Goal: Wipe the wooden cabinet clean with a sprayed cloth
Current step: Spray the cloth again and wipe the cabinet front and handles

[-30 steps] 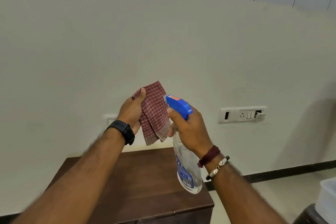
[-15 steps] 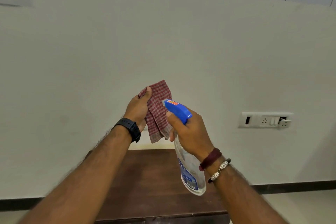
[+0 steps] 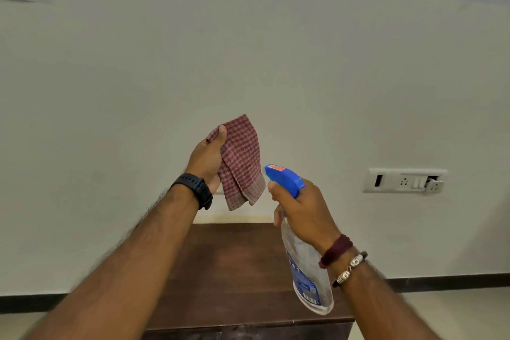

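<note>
The left hand [image 3: 207, 157] is raised in front of the wall [image 3: 138, 77] and grips a red checked cloth [image 3: 241, 163], the thumb pressing on its upper edge; the cloth hangs folded from the palm. The right hand [image 3: 302, 212] is closed around the neck of a clear spray bottle [image 3: 306, 273], and the blue nozzle [image 3: 284, 176] points toward the cloth, just beside it but not touching. Both hands are above the back edge of the wooden cabinet [image 3: 237, 270], which stands against the wall. A socket panel [image 3: 404, 181] is on the wall at right.
</note>
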